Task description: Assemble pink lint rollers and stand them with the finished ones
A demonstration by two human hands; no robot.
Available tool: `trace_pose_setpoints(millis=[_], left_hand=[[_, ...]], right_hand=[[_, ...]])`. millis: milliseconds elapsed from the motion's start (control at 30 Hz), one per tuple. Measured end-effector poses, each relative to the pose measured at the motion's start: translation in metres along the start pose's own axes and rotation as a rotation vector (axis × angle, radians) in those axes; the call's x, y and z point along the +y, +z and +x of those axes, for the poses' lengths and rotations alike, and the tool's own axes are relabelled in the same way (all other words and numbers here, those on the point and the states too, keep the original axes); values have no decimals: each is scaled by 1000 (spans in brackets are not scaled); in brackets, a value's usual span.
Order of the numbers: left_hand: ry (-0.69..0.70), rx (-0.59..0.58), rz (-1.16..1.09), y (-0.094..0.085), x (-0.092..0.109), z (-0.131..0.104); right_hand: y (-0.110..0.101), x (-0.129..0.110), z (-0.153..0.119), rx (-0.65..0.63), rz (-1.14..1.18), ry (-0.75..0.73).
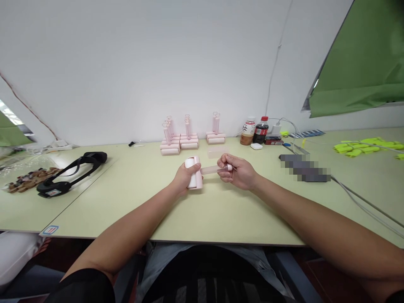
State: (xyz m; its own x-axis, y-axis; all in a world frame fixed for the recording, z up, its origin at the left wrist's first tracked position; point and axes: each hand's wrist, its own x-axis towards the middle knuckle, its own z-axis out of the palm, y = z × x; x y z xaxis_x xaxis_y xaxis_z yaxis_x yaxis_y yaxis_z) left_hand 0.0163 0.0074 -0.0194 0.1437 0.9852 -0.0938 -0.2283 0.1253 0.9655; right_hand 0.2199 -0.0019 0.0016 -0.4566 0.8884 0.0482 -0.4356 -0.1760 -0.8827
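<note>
A small pink lint roller [198, 173] with a white roll is held sideways above the table, between my two hands. My left hand [181, 178] is closed around its head, with the thumb across the pink casing. The clear pinkish handle [209, 170] points right into my right hand [239, 171], whose fingers are curled around its pink end. Part of that end is hidden by the fingers. Just beyond, a pale translucent pink piece [217, 152] lies flat on the table.
Several similar pink lint rollers [189, 144] stand along the wall, handles up. A tea-coloured bottle [247, 134], a cola bottle [261, 131] and a white case [256, 146] are at back right. A black headset [71, 181] lies left; yellow-green pieces [362, 147] lie far right.
</note>
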Motion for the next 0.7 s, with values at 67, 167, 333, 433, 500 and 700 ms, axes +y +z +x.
trace_pose_setpoints(millis=[67, 167, 333, 433, 500, 700], left_hand=[[10, -4, 4, -1, 0, 0], [28, -9, 15, -2, -1, 1], [27, 36, 45, -2, -2, 2], [26, 61, 67, -1, -2, 1], [23, 77, 76, -1, -2, 0], [35, 112, 112, 0, -3, -1]], right_hand=[[0, 0, 0, -12, -4, 6], [-1, 2, 1, -15, -17, 2], [-2, 4, 3, 20, -57, -6], [-4, 5, 4, 36, -83, -1], [-5, 4, 4, 47, -109, 4], [-8, 5, 6, 48, -149, 24]])
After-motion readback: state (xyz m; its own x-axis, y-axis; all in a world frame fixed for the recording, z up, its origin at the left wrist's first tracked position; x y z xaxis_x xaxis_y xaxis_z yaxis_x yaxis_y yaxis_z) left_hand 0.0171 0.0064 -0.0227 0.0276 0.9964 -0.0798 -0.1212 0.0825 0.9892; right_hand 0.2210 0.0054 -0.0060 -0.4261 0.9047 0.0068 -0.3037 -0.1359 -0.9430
